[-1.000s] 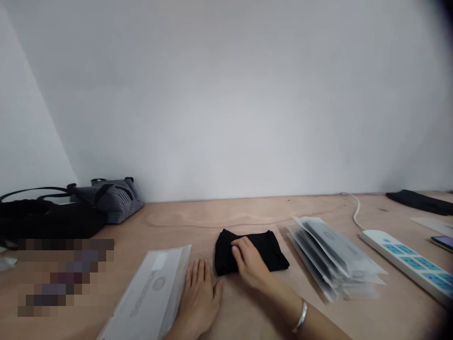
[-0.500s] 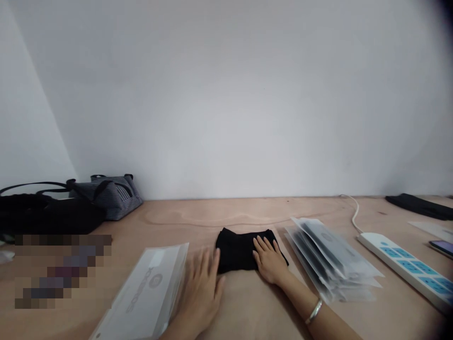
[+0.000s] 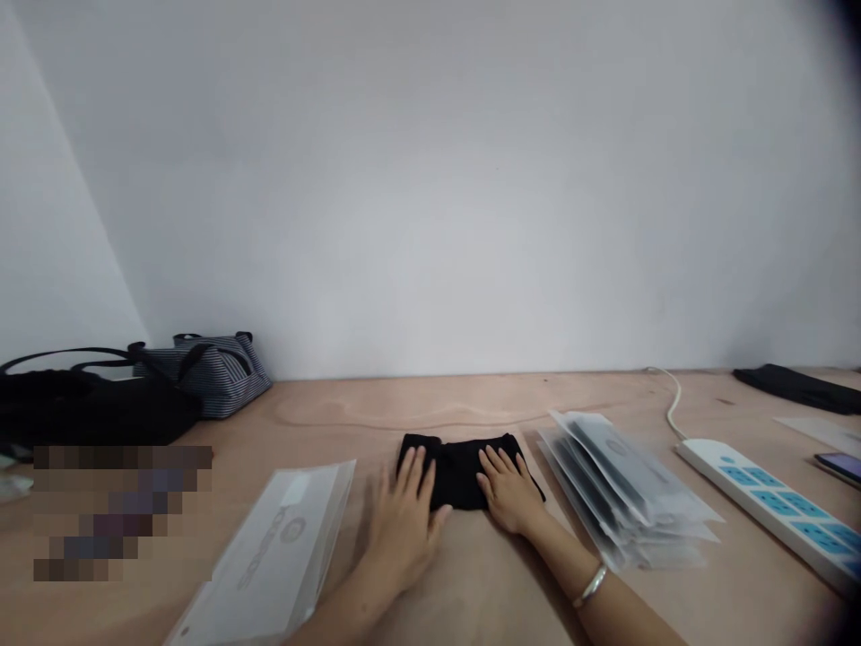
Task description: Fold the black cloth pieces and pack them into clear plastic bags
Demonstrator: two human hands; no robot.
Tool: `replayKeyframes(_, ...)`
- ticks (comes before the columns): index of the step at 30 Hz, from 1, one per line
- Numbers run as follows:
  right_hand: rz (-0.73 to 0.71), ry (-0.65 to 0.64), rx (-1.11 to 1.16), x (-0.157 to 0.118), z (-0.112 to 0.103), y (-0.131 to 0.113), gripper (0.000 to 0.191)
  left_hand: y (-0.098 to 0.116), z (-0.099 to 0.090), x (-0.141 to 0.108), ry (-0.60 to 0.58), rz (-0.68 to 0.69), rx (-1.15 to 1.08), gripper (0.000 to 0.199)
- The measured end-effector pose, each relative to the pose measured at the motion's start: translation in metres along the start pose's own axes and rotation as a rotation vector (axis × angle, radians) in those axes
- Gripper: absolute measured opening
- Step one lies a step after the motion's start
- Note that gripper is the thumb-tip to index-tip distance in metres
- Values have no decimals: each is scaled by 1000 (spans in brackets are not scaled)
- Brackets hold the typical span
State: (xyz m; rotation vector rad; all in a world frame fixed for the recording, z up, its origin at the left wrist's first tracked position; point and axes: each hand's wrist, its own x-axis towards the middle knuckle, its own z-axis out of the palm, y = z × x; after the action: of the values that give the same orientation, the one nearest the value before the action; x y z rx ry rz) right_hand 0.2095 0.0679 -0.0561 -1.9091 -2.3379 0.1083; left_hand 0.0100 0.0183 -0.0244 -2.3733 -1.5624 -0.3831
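A folded black cloth (image 3: 461, 471) lies flat on the wooden table in the middle of the head view. My left hand (image 3: 405, 520) rests with spread fingers on the cloth's left end, its fingertips over the black fabric. On the right end of the cloth lies my right hand (image 3: 508, 489), palm down and fingers apart, a silver bangle on its wrist. Frosted plastic bags printed with a logo (image 3: 269, 556) lie left of my left hand. Right of my right hand is a stack of frosted bags with dark contents (image 3: 625, 484).
A white power strip (image 3: 773, 511) with blue sockets is at the right, its cable running to the wall. Beyond it lie a phone (image 3: 840, 467) and a dark cloth (image 3: 797, 388). A striped bag (image 3: 225, 377) and a black bag (image 3: 94, 408) stand at the back left.
My left hand has moved right and forward onto the cloth. The cloth's left end now looks folded differently, with a notch at its top edge. My right hand has stayed on the right end.
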Motion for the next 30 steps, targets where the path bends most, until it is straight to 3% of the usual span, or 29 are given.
replayKeyframes(6,20,-5,6,1,-1,3,55,-42,-7,-26,-19,-247,155,64)
replayKeyframes(14,23,-13,2,1,-2,3,54,-32,-6,8,45,-107,110,56)
replayKeyframes(20,31,-13,8,3,-2,7,54,-53,22,11,-340,-335,-71,75)
replayKeyframes(24,36,-1,14,4,0,7,54,-66,31,10,-368,-364,-87,77)
replayKeyframes(30,37,55,17,7,-10,4,47,-71,27,16,-361,-364,-136,75)
